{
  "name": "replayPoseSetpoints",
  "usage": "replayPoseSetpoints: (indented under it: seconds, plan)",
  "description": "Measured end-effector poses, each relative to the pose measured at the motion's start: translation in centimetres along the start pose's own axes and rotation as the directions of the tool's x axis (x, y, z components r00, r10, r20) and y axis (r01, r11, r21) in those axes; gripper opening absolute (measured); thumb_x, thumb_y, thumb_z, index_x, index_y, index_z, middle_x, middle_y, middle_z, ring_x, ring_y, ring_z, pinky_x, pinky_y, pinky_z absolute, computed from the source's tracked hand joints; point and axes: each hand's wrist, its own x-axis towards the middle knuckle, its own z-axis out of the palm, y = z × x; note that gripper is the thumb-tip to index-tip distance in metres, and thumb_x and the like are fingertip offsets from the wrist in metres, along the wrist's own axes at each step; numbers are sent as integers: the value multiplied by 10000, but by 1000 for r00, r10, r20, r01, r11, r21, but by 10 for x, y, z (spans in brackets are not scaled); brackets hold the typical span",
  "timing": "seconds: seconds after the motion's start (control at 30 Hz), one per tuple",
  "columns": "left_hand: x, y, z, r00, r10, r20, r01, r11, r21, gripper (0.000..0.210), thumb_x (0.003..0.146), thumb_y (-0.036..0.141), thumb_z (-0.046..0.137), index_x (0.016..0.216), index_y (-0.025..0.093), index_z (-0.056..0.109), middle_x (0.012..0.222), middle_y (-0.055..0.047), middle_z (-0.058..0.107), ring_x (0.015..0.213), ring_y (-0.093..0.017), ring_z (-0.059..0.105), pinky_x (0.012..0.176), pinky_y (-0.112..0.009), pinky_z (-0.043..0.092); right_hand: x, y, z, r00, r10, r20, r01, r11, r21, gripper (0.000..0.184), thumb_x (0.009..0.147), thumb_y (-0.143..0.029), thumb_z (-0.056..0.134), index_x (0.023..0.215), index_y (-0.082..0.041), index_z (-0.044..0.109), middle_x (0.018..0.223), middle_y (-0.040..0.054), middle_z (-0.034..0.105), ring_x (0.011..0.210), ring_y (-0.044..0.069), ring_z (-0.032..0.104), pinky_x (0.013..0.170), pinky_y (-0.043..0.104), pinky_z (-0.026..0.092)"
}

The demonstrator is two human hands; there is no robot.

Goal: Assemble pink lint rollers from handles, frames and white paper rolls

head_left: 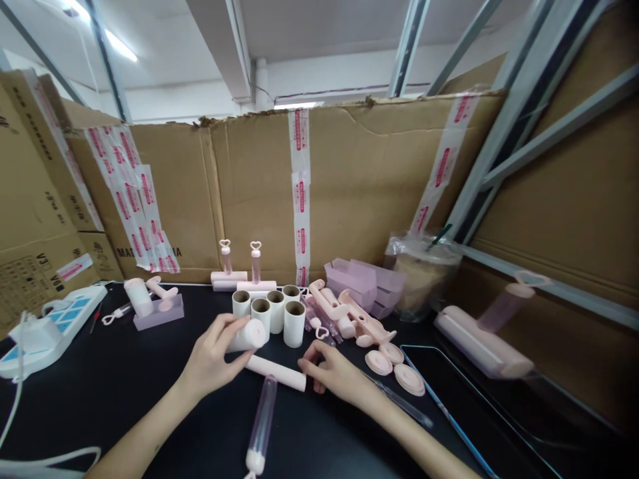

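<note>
My left hand (214,356) is closed around a white paper tube (240,337) with a pale pink cap in its facing end. Just beside that hand lies a pale pink bar (277,372), with a clear pinkish handle (262,419) pointing toward me from it. At the bar's right end my right hand (327,369) is curled, thumb and fingertips drawn together; anything between them is hidden. Several white paper tubes (294,324) stand upright, open tops up, behind my left hand. To the right of my right hand are several round pink caps (409,379).
Pink plastic parts (344,316) and translucent lilac pieces (357,286) are piled behind. Assembled pink pieces (255,266) stand at the cardboard wall (249,193). A blue-edged tablet-like panel (464,399) and clear bag (422,283) lie right. A power strip (54,332) sits left.
</note>
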Motion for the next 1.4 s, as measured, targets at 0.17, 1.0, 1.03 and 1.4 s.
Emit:
replayPoseSetpoints:
  seconds: [0.17, 1.0, 1.03, 1.4]
  plan:
    - [-6, 10, 14, 968, 207, 144, -229, 960, 162, 405, 850, 248, 545, 1251, 199, 519, 1027, -118, 597, 934, -257, 594, 809, -372, 500, -16, -18, 3, 942, -316, -112, 286, 932, -224, 218, 780, -345, 608, 945, -206, 582, 824, 27, 607, 708, 173, 595, 686, 314, 483]
    - [-4, 46, 18, 875, 478, 81, -473, 808, 352, 295, 898, 157, 472, 1174, 127, 573, 959, -104, 640, 915, -240, 613, 820, -373, 522, -29, -32, 15, 904, -420, -76, 421, 907, 3, 329, 600, -35, 526, 873, -210, 468, 787, -21, 597, 705, 133, 613, 684, 280, 539]
    - [-5, 45, 19, 874, 477, 90, -475, 804, 357, 301, 889, 145, 485, 1177, 132, 572, 968, -102, 640, 919, -238, 613, 835, -378, 518, -29, -32, 16, 908, -413, -73, 415, 910, 7, 328, 600, -31, 517, 871, -209, 465, 785, -21, 594, 701, 132, 612, 682, 281, 536]
    - [-13, 39, 25, 862, 475, 175, -505, 780, 371, 360, 868, 109, 493, 1227, 125, 531, 1001, -103, 638, 957, -249, 614, 901, -424, 498, -27, -28, 20, 929, -370, -25, 371, 927, 58, 321, 600, -20, 494, 854, -212, 453, 755, -35, 567, 693, 126, 594, 665, 265, 506]
